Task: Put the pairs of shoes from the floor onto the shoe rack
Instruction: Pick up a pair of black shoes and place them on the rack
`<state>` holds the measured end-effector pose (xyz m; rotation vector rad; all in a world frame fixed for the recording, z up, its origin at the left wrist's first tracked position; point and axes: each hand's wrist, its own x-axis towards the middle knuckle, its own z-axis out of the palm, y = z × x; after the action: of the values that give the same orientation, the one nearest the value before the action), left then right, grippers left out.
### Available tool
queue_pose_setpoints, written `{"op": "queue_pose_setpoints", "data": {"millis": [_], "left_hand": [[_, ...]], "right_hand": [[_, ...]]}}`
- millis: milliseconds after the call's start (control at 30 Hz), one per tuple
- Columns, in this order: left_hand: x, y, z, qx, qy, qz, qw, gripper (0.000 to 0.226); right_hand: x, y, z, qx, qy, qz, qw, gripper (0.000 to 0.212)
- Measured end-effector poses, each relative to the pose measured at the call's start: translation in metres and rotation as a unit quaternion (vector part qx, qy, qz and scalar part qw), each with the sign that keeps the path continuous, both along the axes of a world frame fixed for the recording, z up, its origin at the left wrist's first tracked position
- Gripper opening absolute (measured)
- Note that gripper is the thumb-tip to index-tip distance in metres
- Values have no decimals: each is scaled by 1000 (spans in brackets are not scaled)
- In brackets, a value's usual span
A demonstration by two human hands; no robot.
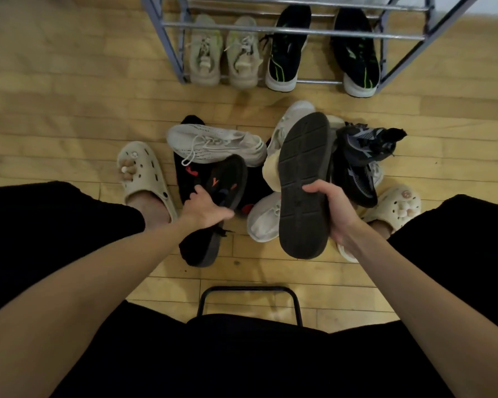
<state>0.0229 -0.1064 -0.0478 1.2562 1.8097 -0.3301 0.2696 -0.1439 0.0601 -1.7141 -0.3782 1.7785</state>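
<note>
My right hand (332, 209) grips a dark slipper (304, 173) by its side, sole turned up, raised above the pile. My left hand (206, 206) holds the matching dark slipper (227, 179) with coloured marks, low over a black shoe (202, 248). A white sneaker (216, 143) lies on its side at the pile's back. Another white sneaker (263, 218) lies under the raised slipper. Black-and-grey sneakers (360, 159) are heaped at the right. The grey metal shoe rack (293, 31) stands ahead; its bottom shelf holds a beige pair (224, 53) and a black-and-green pair (322, 53).
My feet wear cream clogs, the left clog (144, 170) and the right clog (397, 206), on either side of the pile. A black metal stool frame (249, 291) sits between my legs. Wooden floor (69, 81) spreads to the left of the rack.
</note>
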Motion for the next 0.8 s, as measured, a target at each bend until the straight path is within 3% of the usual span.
{"op": "queue_pose_setpoints", "data": {"millis": [100, 167, 233, 300, 400, 500, 600, 667, 733, 800], "left_hand": [[-5, 18, 38, -14, -155, 206, 966, 87], [-8, 26, 66, -32, -260, 281, 923, 50], [-9, 29, 92, -46, -364, 345, 864, 31], [-7, 28, 112, -29, -438, 399, 805, 28], [-2, 26, 132, -22, -503, 422, 753, 42], [-1, 27, 135, -17, -508, 440, 740, 9], [-2, 24, 141, -16, -496, 457, 738, 21], [-3, 22, 144, -6, -492, 439, 752, 23], [-4, 20, 148, 9, -475, 424, 771, 37], [-6, 20, 149, 13, -468, 412, 782, 36]], "right_hand": [[-5, 3, 6, 20, -14, 6, 1000, 55], [-7, 6, 10, 36, -23, 4, 999, 52], [-8, 9, 13, 54, -33, -3, 998, 46], [-9, 10, 17, 77, -41, 0, 996, 35], [-7, 10, 24, 101, -58, 16, 993, 30], [-3, 10, 30, 115, -54, 28, 991, 38], [2, 7, 33, 122, -27, 13, 992, 42], [3, 4, 32, 126, -14, -24, 992, 30], [3, 1, 30, 107, -15, -46, 993, 34], [1, -2, 29, 76, -18, -51, 996, 37]]}}
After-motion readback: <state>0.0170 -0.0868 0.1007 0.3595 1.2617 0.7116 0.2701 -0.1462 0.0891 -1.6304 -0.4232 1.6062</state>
